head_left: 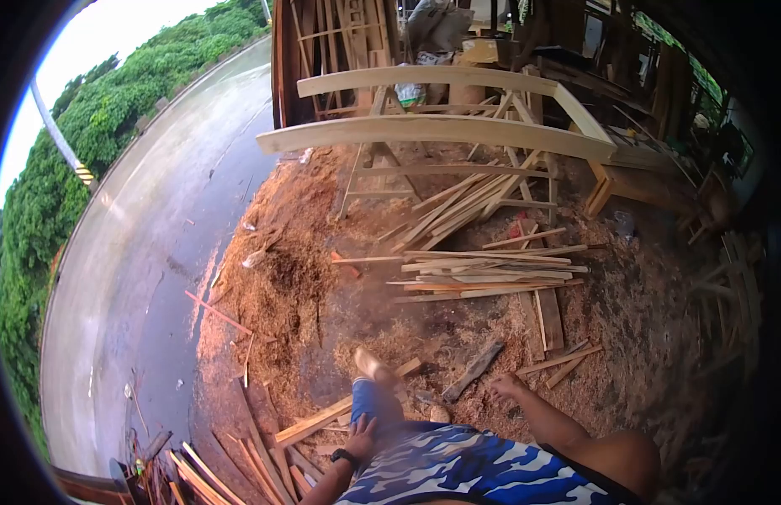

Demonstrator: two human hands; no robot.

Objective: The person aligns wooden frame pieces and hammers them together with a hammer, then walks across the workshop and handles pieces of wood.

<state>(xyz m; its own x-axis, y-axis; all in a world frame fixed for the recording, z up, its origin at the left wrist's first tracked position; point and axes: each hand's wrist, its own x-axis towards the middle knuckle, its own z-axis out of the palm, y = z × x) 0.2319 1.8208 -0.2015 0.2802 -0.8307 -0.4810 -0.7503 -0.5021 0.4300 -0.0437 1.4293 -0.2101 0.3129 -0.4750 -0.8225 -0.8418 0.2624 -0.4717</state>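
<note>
My left hand [361, 439], with a dark watch [346, 459] on the wrist, lies with outstretched fingers against my blue-clad leg [375, 402]. A pale squared length of wood [316, 422] passes beside that leg on the ground. My right hand [506, 388] reaches out over the sawdust with loosely bent fingers, and I see nothing held in it. Just left of it is a dark weathered board [474, 370]. Past the right hand, a thin wood strip [558, 359] lies on the ground; whether they touch is unclear.
Ahead, a long wooden frame [441, 130] rests on trestles [369, 168]. A pile of wood strips [491, 273] lies before it. Sawdust [298, 244] is heaped beside the wet road [155, 227]. Scrap sticks [201, 471] lie at lower left; a wooden bench [638, 189] stands right.
</note>
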